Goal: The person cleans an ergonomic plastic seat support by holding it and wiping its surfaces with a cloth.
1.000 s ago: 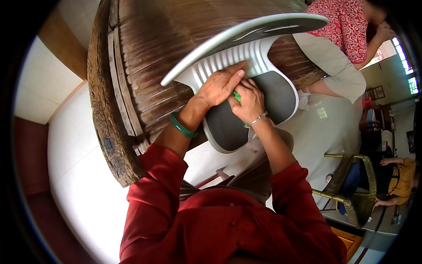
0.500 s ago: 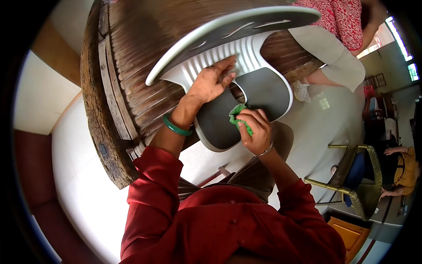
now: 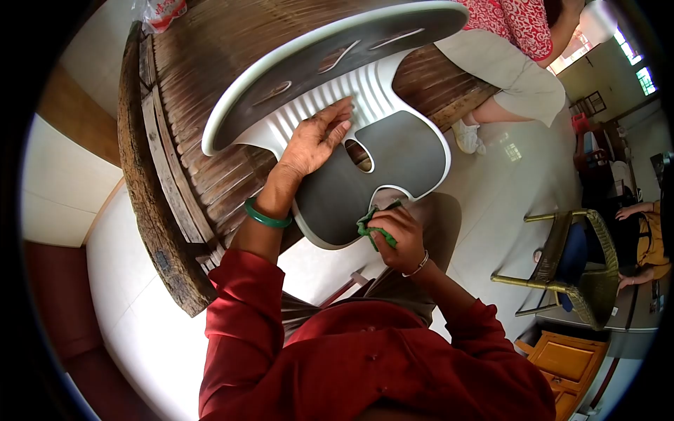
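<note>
A white and grey plastic seat with a curved backrest (image 3: 411, 151) rests on the slatted wooden bench, its front edge toward me. My left hand (image 3: 316, 140) lies on the ribbed white part between seat and backrest, fingers stretched out; a green bangle circles that wrist. With closed fingers my right hand (image 3: 400, 235) grips a crumpled green cloth (image 3: 379, 231) at the notch in the seat's front edge. Part of the cloth is hidden by the fingers.
The slatted bench (image 3: 203, 77) has a thick rough wooden edge (image 3: 151, 203) at left. A plastic bag (image 3: 161, 14) lies at its far end. Another person (image 3: 505, 77) sits on the bench at right. A chair (image 3: 572, 270) and a person in yellow (image 3: 653, 238) are farther right.
My right hand has moved the cloth from the middle of the seat to its front notch. The seat appears shifted left and more of its backrest shows. My left hand stays on it.
</note>
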Demonstrator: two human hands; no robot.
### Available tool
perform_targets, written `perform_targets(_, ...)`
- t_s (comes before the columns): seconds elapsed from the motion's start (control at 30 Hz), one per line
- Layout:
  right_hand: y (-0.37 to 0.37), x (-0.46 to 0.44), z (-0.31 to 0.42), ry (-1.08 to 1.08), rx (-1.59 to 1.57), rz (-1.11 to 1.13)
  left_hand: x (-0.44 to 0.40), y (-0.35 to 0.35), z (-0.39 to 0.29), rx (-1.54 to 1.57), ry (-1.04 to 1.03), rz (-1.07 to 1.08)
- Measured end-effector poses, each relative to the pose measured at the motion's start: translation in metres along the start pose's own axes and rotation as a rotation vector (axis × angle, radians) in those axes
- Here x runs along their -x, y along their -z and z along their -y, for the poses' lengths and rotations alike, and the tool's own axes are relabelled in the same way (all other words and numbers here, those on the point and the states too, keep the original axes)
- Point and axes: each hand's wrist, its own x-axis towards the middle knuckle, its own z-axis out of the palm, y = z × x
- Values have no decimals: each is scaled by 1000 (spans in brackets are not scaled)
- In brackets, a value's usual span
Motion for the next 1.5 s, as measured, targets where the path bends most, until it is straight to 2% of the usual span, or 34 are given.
perform_targets(0.07, 10, -5, 3, 16, -9, 156, 0, 1, -2, -7, -14, 8)
perform_targets(0.1, 13, -10, 3, 16, -7, 156, 0, 1, -1, -17, -28, 16)
perform_targets(0.17, 21, -25, -1, 1, -220, 171, 6, 9, -1, -51, -19, 30)
perform_targets(0.23, 21, -51, -3, -12, -254, 12, 4, 9, -8, -48, 3, 52)
perform_targets(0.27, 11, -66, -3, -46, -222, -149, 4, 3, -4, 23, 12, -5)
perform_targets(0.33, -27, -98, -22, -49, -214, -366, 0, 2, -5, 131, 60, 45)
perform_targets(0.37, -28, -115, -18, -155, -57, -323, -2, 0, 7, 252, 79, 49)
perform_targets(0.4, -37, -129, -18, -124, 3, -271, -2, 5, 20, 204, 31, 104)
perform_targets(0.43, -58, -139, -25, -98, 71, -211, -1, 6, 31, 350, -4, 109)
perform_targets(0.5, -90, -140, -21, -31, 214, -220, 3, 12, 26, 314, -13, 72)
perform_targets(0.53, -98, -142, -25, -36, 256, -127, 3, 15, 27, 275, -24, 84)
perform_targets(0.57, -107, -143, -29, -104, 227, -105, 3, 15, 30, 236, -28, 86)
perform_targets(0.6, -108, -150, -29, -107, 231, -104, -2, 19, 31, 300, -4, 70)
perform_targets(0.63, -109, -148, -28, -104, 231, -102, 0, 21, 31, 239, 30, 60)
perform_targets(0.67, -109, -144, -31, -113, 229, -105, -2, 21, 34, 242, 48, 49)
perform_targets(0.73, -94, -142, -25, -85, 209, 69, -4, 18, 38, 300, 66, 49)
perform_targets(0.77, -93, -137, -29, -12, 173, 55, -4, 17, 32, 342, 79, 44)
perform_targets(0.83, -61, -124, -11, -8, 158, 40, -9, 10, 38, 278, 110, 15)
perform_targets(0.87, -49, -120, -3, -12, 234, 114, -13, 15, 44, 251, 111, 25)
perform_targets(0.9, -47, -107, 0, 12, 274, 86, -11, 12, 34, 266, 118, -28)
perform_targets(0.93, -40, -93, 5, 33, 242, 49, -11, 14, 24, 202, 171, -35)
perform_targets(0.97, -35, -75, 8, 32, 202, 40, -9, 12, 12, 190, 93, -57)
perform_targets(1.0, -30, -59, 15, -19, 134, 38, -5, 14, 13, 180, 106, -61)
perform_targets(1.07, -22, -33, 19, 20, 119, -4, -4, 12, 9, 305, 89, -52)
perform_targets(1.13, -13, -20, 29, -75, 66, 84, -5, 13, 15, 262, 66, -25)
perform_targets(1.2, -5, -11, 32, -83, 47, 134, -4, 15, 14, 256, 62, -3)
perform_targets(1.27, 5, -2, 32, -247, -204, 334, -3, 16, 15, 239, 93, 19)
perform_targets(1.3, 13, -4, 26, -313, -376, 508, -3, 20, 11, 235, 112, 76)
perform_targets(1.37, 33, -25, 25, -237, -600, 644, -4, 15, 13, 224, 110, 11)
perform_targets(1.43, 45, -51, 28, -274, -732, 512, -6, 13, 16, 231, 88, 21)
perform_targets(1.47, 46, -65, 22, -264, -687, 382, -6, 13, 17, 253, 99, 20)
perform_targets(1.5, 45, -82, 23, -386, -637, 208, -5, 14, 17, 277, 111, 18)
